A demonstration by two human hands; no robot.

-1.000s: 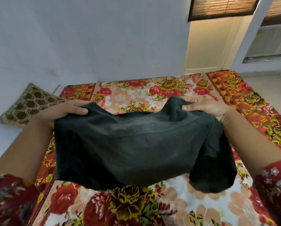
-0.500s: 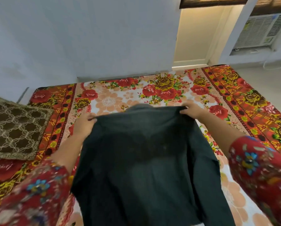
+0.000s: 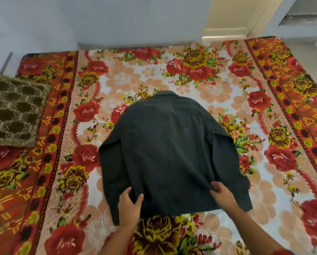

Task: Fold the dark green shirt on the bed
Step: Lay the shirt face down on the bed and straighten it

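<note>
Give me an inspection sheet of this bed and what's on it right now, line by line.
Surface: bed sheet, floral red and yellow, covering the bed.
Job's things: dark green shirt spread flat, collar away from the person, not yet folded.
Clutter: brown patterned cushion at the bed's left edge.
Grippers: left hand and right hand on the shirt's near hem; whether the fingers pinch the cloth is unclear.
Cables: thin white line at the right edge, by the wall; too small to tell.
Surroundings: pale wall, doorway.
</note>
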